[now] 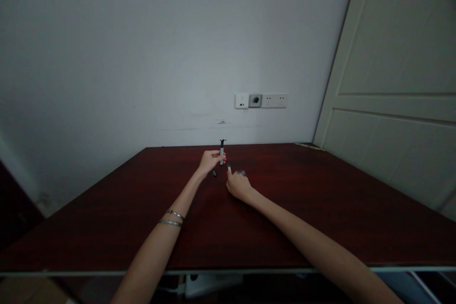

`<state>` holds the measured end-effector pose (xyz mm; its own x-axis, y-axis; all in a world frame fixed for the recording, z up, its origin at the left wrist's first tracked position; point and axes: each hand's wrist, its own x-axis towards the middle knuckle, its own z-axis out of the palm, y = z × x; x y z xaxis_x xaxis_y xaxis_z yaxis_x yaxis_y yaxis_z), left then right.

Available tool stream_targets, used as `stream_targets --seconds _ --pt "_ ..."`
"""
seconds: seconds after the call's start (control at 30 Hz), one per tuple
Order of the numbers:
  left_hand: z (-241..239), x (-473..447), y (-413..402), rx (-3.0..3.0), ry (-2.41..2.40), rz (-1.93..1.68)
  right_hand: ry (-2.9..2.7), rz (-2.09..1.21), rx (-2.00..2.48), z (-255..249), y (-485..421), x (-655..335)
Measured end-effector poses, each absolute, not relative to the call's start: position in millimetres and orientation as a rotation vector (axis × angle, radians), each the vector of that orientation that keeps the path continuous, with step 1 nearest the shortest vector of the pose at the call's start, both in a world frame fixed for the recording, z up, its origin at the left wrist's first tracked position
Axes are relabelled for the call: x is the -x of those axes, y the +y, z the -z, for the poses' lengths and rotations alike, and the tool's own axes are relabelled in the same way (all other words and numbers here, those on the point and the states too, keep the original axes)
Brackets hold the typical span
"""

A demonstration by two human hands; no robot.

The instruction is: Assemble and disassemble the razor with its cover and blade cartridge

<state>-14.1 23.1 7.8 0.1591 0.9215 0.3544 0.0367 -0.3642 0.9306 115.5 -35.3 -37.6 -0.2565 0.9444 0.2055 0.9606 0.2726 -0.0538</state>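
Observation:
My left hand [211, 158] is closed around the pale grey handle of an upright T-shaped tool [222, 148] that looks like a razor. Its neck is black and a narrow crosspiece tops it. Close by on the right, my right hand [238, 185] is closed, with a small pale piece with a dark end [229, 168] sticking up from its fingers; the kind is too small to tell. Beyond that hand lies a small clear, box-like thing [241, 172], partly covered by it. A small dark piece [214, 173] rests on the table below my left hand.
Both arms reach over a dark red wooden table [117, 199]. Its far edge meets a pale wall with sockets [274, 100]. A light panelled door [399, 104] stands at the right. Below the near edge, a white object [212, 285] is partly visible.

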Motion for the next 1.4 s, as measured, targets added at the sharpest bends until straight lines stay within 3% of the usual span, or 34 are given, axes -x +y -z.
stream_targets --seconds 0.57,0.8,1.07,1.4 --pt "-15 19 20 -1.58 0.967 -1.325 -2.212 -0.031 1.744 22 -29 -127" --pt "-3 26 21 -1.512 1.001 -1.219 -1.88 -0.431 1.497 -16 -5 -169" --pt "16 23 17 -1.474 0.964 -1.228 -1.502 -1.305 1.123 -26 -20 -206" --pt "22 10 10 -1.547 0.943 -1.187 -1.452 -1.297 1.073 -7 -37 -214"
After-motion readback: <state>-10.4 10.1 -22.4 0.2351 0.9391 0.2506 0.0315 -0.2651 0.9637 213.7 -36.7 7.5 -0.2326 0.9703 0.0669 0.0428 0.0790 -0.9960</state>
